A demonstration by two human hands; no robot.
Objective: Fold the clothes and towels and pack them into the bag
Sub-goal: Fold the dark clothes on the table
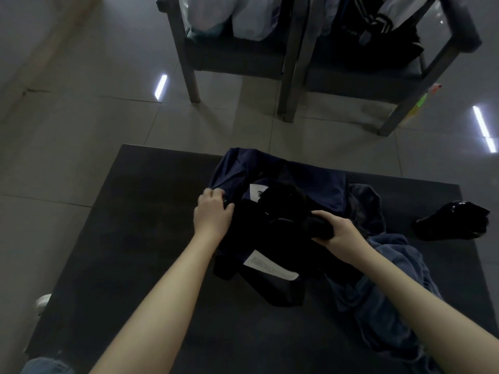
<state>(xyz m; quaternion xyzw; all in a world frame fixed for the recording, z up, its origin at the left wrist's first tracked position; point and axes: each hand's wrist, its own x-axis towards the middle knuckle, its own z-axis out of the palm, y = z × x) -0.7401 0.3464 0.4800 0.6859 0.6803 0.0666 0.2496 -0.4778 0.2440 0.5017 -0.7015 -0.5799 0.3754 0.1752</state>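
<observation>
A navy bag [291, 168] lies open in the middle of the dark table [135, 238], with white labels showing inside and at its near edge. My left hand [213, 214] grips the bag's left rim by a small buckle. My right hand [334, 233] holds a rolled black garment [286, 211] at the bag's mouth. A blue-grey towel or garment [383, 287] lies crumpled to the right of the bag, under my right forearm. A shiny black item [453, 221] sits alone at the table's right.
Two grey metal-framed chairs [289, 63] stand on the tiled floor beyond the table, loaded with white plastic bags and dark clothes. A white shoe [43, 302] shows at the table's left edge.
</observation>
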